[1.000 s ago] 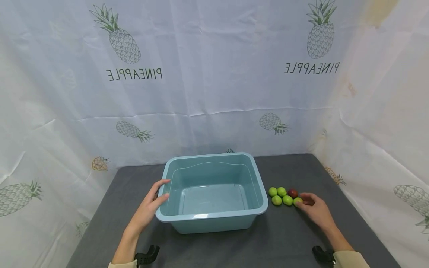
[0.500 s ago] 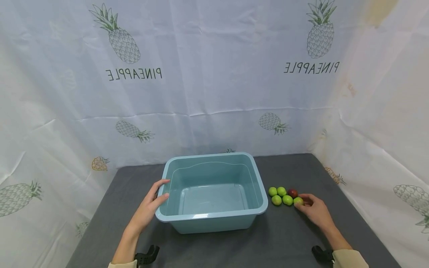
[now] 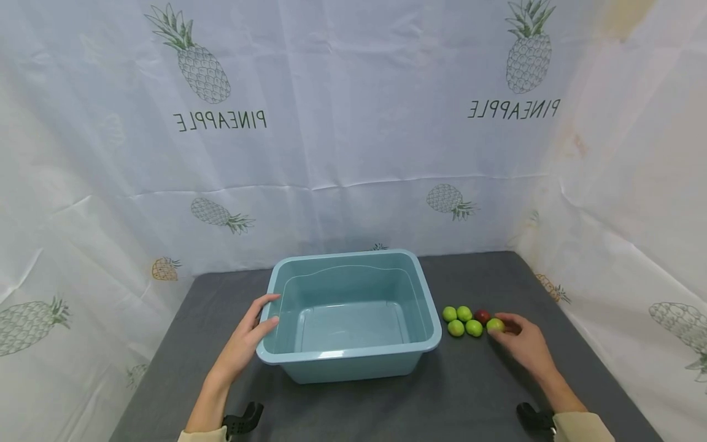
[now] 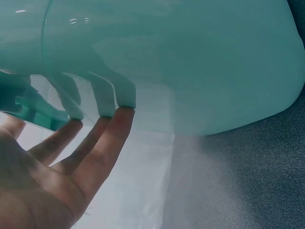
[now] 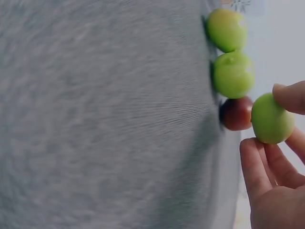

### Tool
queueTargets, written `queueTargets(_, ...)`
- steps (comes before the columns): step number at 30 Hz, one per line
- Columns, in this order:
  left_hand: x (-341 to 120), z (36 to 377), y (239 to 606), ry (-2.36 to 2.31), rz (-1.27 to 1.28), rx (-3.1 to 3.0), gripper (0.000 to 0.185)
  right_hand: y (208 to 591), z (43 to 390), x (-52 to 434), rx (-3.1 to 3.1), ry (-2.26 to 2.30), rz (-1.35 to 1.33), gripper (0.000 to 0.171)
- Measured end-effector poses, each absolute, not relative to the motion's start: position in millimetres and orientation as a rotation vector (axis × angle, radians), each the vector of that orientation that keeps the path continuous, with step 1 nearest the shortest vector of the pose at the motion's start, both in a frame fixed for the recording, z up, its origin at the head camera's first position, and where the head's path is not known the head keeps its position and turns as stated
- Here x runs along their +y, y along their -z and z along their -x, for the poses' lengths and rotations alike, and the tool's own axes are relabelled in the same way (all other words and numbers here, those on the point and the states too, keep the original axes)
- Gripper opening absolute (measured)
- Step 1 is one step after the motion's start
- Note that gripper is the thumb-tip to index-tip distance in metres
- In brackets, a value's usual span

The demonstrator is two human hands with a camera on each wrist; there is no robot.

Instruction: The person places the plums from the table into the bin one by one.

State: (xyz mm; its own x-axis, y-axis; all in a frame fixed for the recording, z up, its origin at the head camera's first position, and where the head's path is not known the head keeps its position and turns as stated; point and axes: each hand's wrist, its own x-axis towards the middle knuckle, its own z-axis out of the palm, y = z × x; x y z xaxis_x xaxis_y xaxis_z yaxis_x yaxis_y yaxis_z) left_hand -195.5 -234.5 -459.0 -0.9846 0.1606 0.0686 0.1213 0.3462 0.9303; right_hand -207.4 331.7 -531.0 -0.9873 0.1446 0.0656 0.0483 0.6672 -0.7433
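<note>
"PINEAPPLE" (mirrored) on backdrop cloth (image 3: 353, 123)

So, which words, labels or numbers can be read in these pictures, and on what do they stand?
"PINEAPPLE", mirror-reversed, on the left of the cloth backdrop, under a pineapple drawing.
"PINEAPPLE", mirror-reversed, on the right of the backdrop, under another pineapple drawing.
No text shows on the tub or the fruits.
</note>
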Motion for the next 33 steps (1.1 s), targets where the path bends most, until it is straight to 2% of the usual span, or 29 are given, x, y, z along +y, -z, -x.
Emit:
queueTargets(17,-233.7,196.1,459.4,-1.769,-0.257,2.538,0.05,497.7,204.0,317.9,-2.719,-1.334,0.042,0.062)
queueTargets(26,-234.1,195.9,461.5,-1.786,-0.261,2.529,0.049,485.2,204.2,306.6,-2.634,-1.329,-0.079,0.054)
queueTargets(33,-234.4,196.6,461.7,-1.792,-0.245,2.527,0.049,473.4,207.9,297.6,-2.639,-1.321,-0.104,0.054)
